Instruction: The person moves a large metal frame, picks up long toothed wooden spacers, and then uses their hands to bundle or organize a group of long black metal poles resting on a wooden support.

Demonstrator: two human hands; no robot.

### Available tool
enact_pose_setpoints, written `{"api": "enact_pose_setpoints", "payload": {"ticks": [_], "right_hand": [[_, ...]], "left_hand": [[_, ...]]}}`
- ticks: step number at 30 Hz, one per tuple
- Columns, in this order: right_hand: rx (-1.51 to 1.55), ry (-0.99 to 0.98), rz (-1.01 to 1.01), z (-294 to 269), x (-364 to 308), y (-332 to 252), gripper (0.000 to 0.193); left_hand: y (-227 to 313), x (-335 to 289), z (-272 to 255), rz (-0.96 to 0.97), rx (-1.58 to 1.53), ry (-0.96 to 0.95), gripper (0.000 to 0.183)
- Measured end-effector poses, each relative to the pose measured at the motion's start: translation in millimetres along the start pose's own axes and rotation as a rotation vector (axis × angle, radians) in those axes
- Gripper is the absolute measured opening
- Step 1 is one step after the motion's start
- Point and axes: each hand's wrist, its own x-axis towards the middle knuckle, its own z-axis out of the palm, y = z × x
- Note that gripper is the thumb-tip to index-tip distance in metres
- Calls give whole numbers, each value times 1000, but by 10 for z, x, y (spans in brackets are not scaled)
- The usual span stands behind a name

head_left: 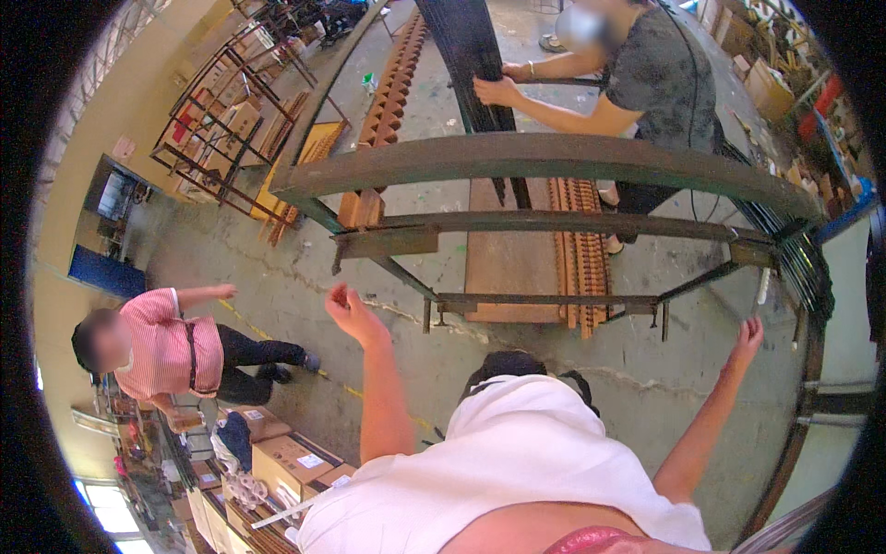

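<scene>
My left hand (355,319) is raised in front of a metal frame (572,159), below its left corner. Its fingers are loosely bent and apart, and nothing shows in them. My right hand (749,338) is held out to the right, fingers stretched upward, holding nothing that I can see. It is nearest to the frame's right end, where a bundle of dark rods (801,263) leans. Across the frame, a co-worker in a dark shirt (660,78) has both hands on a bundle of long dark strips (466,60).
Notched wooden bars (392,97) lie along the frame's left side, and more notched strips (580,249) stand beside a brown board (512,258). Another person in a striped shirt (171,337) is at left. Cardboard boxes (288,464) are stacked at lower left; a shelf rack (217,129) stands behind.
</scene>
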Motion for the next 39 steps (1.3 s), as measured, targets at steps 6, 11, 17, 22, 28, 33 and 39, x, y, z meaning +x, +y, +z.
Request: {"api": "enact_pose_setpoints", "payload": {"ticks": [6, 11, 17, 22, 28, 33, 39], "right_hand": [[568, 100, 192, 746, 543, -438, 44], [820, 87, 418, 1086, 795, -254, 42], [1014, 17, 496, 1440, 695, -309, 36], [844, 29, 419, 1498, 717, -254, 41], [821, 87, 344, 1565, 706, -227, 38], [837, 194, 399, 1581, 800, 67, 33], [768, 127, 322, 1471, 898, 348, 35]], "left_hand": [[-249, -91, 268, -195, -112, -113, 45], [-502, 75, 667, -304, -312, 5, 46], [-501, 210, 838, -315, -317, 136, 40], [-548, 250, 807, -354, -351, 157, 42], [-690, 193, 795, -300, 19, 136, 47], [-572, 175, 810, -375, -228, 139, 42], [-744, 133, 782, -276, -441, -2, 39]]}}
